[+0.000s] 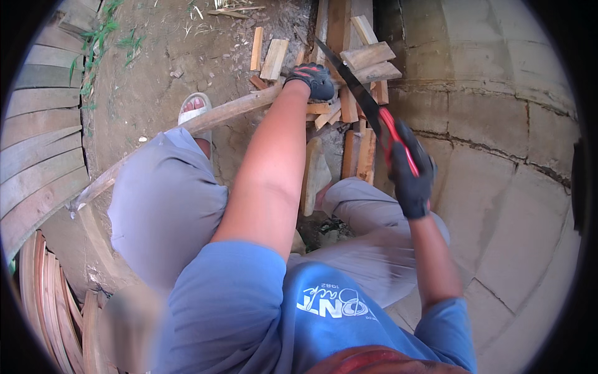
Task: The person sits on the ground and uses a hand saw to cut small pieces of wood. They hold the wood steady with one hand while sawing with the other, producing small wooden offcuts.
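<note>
My right hand [413,174], in a dark glove, is closed round the red handle of a handsaw [352,80]. Its long dark blade slants up and to the left, passing over the wood pieces just right of my other hand. My left hand [309,81], in a black and red glove, is closed over the far end of a long wooden pole [230,112]. That pole slopes down to the left, across my left foot and beside my knee. Under and around my left hand are short cut wood pieces [274,59]; the contact between blade and wood cannot be made out.
Wooden boards [367,56] are heaped beyond the saw. A concrete block wall or paving [492,124] fills the right side. Curved wooden slats [50,118] line the left edge, and more planks [53,299] stand at lower left. A pale wood piece [316,174] lies between my legs.
</note>
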Demonstrator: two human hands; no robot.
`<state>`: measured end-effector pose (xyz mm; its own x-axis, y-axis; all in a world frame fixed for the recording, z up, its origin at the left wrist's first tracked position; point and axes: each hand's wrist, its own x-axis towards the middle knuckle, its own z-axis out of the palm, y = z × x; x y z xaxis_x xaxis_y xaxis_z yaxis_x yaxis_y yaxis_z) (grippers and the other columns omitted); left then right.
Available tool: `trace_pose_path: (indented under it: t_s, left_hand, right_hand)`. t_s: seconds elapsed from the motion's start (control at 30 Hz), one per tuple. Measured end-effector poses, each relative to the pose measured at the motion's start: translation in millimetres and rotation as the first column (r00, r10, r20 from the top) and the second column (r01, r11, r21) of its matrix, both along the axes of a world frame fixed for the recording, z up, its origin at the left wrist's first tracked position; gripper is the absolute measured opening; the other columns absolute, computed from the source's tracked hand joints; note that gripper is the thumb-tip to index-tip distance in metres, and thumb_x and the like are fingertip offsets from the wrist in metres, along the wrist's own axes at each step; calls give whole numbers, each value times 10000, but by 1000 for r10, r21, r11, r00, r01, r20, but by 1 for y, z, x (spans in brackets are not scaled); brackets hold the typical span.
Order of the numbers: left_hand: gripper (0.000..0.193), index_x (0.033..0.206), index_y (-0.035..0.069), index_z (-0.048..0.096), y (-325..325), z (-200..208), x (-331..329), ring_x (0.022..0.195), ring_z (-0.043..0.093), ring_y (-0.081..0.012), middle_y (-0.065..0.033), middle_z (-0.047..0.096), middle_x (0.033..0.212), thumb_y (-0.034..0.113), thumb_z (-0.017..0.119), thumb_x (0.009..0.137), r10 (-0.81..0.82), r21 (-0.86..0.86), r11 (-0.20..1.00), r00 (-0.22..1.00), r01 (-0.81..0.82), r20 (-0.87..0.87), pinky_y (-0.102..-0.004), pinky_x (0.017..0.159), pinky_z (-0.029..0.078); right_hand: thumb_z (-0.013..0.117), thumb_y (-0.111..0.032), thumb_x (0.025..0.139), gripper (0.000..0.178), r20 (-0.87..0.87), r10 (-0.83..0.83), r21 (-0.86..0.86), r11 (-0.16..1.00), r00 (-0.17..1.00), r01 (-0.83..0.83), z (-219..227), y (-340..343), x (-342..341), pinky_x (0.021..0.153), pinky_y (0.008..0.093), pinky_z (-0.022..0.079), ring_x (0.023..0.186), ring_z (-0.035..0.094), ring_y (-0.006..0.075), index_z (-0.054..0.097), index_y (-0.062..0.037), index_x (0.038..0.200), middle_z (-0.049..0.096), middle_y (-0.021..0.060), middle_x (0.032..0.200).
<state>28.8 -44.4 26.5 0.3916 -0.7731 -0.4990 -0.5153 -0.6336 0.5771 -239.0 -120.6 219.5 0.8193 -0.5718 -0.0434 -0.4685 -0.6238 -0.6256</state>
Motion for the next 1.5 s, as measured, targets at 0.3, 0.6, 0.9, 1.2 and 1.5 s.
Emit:
trace_pose_path:
  t_s: [0.3, 0.6, 0.9, 1.2, 1.5]
  left_hand:
    - [474, 1252, 69, 783, -7, 1, -16, 1225, 733, -357, -207, 747, 1332, 335, 661, 880, -6, -41, 999, 995, 11, 103, -481, 1050, 579]
    - [349, 1175, 94, 722, -2, -35, -37, 1110, 762, -349, -183, 777, 1169, 251, 623, 880, 147, -213, 974, 937, -80, 318, -517, 957, 588]
    - [307, 1102, 120, 738, 0, -43, -43, 1060, 775, -336, -151, 794, 1122, 314, 693, 869, 185, -225, 969, 898, -99, 400, -481, 905, 612]
    - [340, 1146, 119, 768, -5, -28, -45, 1119, 764, -338, -157, 790, 1171, 294, 703, 862, 110, -197, 979, 951, -53, 290, -473, 947, 603]
    - [370, 1174, 125, 727, -2, -19, -37, 1099, 766, -344, -147, 784, 1172, 318, 703, 859, 142, -197, 977, 931, -79, 336, -509, 929, 598]
  right_hand:
    - [702, -282, 1022, 388, 67, -12, 6, 1000, 998, 12, -100, -31, 120, 1048, 424, 546, 1201, 735, 347, 753, -127, 1374, 768, 201, 1291]
    - [658, -205, 1063, 409, -233, -160, 13, 986, 959, 167, 73, 41, -88, 937, 376, 578, 1044, 760, 249, 700, -31, 1432, 781, 174, 1283]
    - [682, -191, 1052, 380, -89, -4, -9, 1000, 996, 3, 11, 21, -2, 997, 403, 570, 1149, 766, 322, 714, -45, 1401, 779, 209, 1248]
    - [664, -290, 1048, 376, 107, -26, -32, 999, 994, 30, -127, -22, 121, 1048, 441, 553, 1198, 735, 374, 746, -130, 1378, 761, 226, 1279]
    - [674, -157, 1047, 386, -204, -115, -31, 993, 972, 111, 55, 41, -96, 1004, 439, 577, 1200, 747, 381, 699, -51, 1417, 767, 223, 1281]
